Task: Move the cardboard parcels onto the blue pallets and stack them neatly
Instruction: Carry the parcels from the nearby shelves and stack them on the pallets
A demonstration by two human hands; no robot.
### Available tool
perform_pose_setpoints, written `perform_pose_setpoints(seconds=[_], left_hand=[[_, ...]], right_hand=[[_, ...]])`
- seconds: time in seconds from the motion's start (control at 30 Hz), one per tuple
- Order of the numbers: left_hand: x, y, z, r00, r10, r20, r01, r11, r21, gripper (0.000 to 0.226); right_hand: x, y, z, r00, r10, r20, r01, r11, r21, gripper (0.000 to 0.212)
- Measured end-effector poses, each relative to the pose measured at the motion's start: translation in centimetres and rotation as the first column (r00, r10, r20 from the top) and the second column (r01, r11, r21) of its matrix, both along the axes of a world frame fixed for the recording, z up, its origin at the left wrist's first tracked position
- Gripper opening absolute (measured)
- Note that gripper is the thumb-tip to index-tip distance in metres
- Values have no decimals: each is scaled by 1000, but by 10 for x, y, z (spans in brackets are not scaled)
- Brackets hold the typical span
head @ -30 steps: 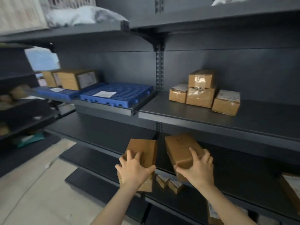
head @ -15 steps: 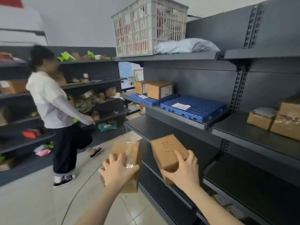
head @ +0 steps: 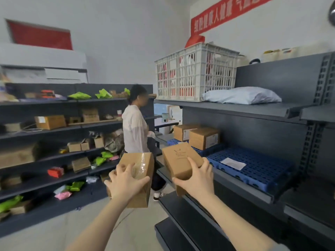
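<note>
Each hand grips a parcel, left hand on the taped box, right hand on the marked box, with the near pallet just right, nearer the right hand.

White lattice crate on top shelf, pale soft bag just beside it, red banner on wall, person in white top in aisle.
</note>
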State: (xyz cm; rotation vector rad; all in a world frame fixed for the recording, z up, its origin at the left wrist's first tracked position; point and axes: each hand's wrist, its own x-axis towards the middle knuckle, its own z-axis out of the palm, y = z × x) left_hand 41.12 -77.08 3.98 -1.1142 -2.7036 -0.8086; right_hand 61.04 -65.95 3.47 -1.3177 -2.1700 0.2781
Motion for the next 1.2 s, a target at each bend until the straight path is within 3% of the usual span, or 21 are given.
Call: perform_pose_setpoints(seconds=[0.37, 0.77, 0.93, 1.2], left_hand=[[-59, 139, 87, 981, -178, -72, 184, 979, 91, 79], [-99, 284, 100, 933, -349, -93, 354, 934, 42, 75], [-132, 345, 102, 909, -405, -102, 411, 910, 50, 73], [-177, 437, 102, 883, -458, -104, 464, 885, 35, 78]], right_hand=[[-24, 126, 80, 985, -156, -77, 163, 982, 98, 100], [-61, 242, 82, 954, -294, -55, 296, 954, 39, 101], [-68, 293, 87, 939, -319, -132, 320, 947, -12, 101], [-89, 344, 96, 896, -438, -69, 439, 898, 0, 102]])
